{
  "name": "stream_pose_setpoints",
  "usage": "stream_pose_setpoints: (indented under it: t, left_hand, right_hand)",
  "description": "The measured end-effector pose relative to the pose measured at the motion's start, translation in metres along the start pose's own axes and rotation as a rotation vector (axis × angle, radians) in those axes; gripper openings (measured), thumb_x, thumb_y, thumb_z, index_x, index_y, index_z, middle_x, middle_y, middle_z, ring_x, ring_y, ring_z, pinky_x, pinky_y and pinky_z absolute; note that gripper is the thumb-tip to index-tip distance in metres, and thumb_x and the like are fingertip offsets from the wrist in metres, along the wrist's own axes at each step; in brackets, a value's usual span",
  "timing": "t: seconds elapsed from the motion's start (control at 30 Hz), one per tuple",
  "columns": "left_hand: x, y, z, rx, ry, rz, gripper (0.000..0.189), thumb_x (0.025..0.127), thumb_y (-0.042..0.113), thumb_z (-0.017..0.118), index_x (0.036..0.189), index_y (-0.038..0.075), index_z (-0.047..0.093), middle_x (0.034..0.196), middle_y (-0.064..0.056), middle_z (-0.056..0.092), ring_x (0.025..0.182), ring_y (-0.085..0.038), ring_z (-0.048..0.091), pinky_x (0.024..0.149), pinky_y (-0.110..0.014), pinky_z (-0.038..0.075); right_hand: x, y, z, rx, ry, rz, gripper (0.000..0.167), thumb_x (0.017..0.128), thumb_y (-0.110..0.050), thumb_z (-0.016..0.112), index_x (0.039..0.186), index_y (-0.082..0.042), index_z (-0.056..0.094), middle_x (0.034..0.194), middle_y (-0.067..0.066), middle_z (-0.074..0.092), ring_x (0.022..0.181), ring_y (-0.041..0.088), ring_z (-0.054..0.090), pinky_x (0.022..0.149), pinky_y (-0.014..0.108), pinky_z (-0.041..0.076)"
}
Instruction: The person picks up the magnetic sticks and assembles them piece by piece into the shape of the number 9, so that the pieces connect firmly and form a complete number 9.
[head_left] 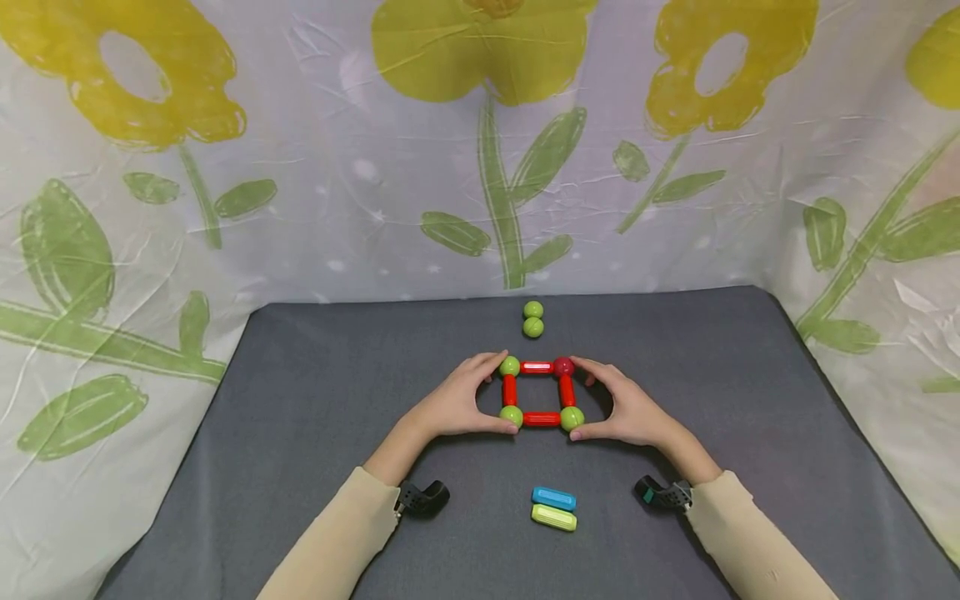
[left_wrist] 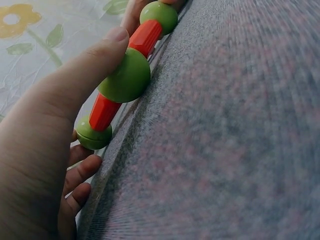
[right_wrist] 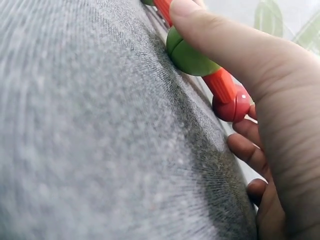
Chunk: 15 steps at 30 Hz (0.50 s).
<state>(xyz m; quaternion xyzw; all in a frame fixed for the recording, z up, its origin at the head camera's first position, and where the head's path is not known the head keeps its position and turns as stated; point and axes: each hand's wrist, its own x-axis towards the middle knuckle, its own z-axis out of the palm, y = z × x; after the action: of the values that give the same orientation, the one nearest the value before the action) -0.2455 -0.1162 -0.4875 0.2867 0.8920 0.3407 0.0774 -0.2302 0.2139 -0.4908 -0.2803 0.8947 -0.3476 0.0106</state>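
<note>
A square of red rods (head_left: 542,419) with balls at its corners lies on the grey cloth, in the middle of the head view. Three corner balls are green (left_wrist: 126,77) and the far right one is a red ball (right_wrist: 231,104). My left hand (head_left: 463,400) grips the square's left side, thumb on the near green ball and index finger at the far one. From the right, my right hand (head_left: 633,407) holds the opposite side, its thumb on the near green ball (right_wrist: 192,56) and a fingertip at the red ball. The other fingers curl loosely beside the square.
Two loose green balls (head_left: 533,319) sit together behind the square. Nearer the front, a blue rod (head_left: 554,499) lies beside a yellow-green rod (head_left: 554,517). Dark grey cloth (head_left: 360,350) covers the table, and a flower-printed curtain (head_left: 330,167) hangs behind it.
</note>
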Motion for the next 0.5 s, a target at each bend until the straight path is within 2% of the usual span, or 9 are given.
stream_pose_setpoints:
  t: [0.27, 0.37, 0.5]
  left_hand:
    - [0.0008, -0.0021, 0.0003, 0.027, -0.013, 0.010, 0.122, 0.078, 0.060, 0.090, 0.171, 0.017, 0.024, 0.169, -0.007, 0.035, 0.137, -0.025, 0.052, 0.117, -0.053, 0.042]
    - [0.0014, -0.0023, 0.0007, 0.021, -0.008, 0.014, 0.122, 0.078, 0.059, 0.090, 0.171, 0.017, 0.023, 0.169, -0.007, 0.035, 0.137, -0.025, 0.052, 0.117, -0.054, 0.041]
    - [0.0008, -0.0038, 0.0020, 0.025, -0.010, 0.015, 0.120, 0.079, 0.060, 0.090, 0.171, 0.018, 0.025, 0.169, -0.005, 0.036, 0.137, -0.024, 0.052, 0.117, -0.053, 0.041]
  right_hand:
    - [-0.0001, -0.0023, 0.0008, 0.009, 0.008, 0.007, 0.111, 0.071, -0.044, 0.100, 0.162, -0.012, 0.044, 0.133, 0.009, 0.060, 0.118, 0.025, 0.054, 0.103, 0.056, 0.046]
    - [0.0001, -0.0018, 0.0002, 0.009, 0.014, 0.003, 0.110, 0.073, -0.041, 0.099, 0.162, -0.010, 0.043, 0.140, 0.011, 0.058, 0.119, 0.026, 0.054, 0.104, 0.057, 0.046]
    - [-0.0022, -0.0058, -0.0009, 0.042, 0.060, 0.009, 0.096, 0.082, -0.032, 0.094, 0.160, -0.006, 0.044, 0.148, 0.015, 0.056, 0.116, 0.025, 0.057, 0.094, 0.045, 0.049]
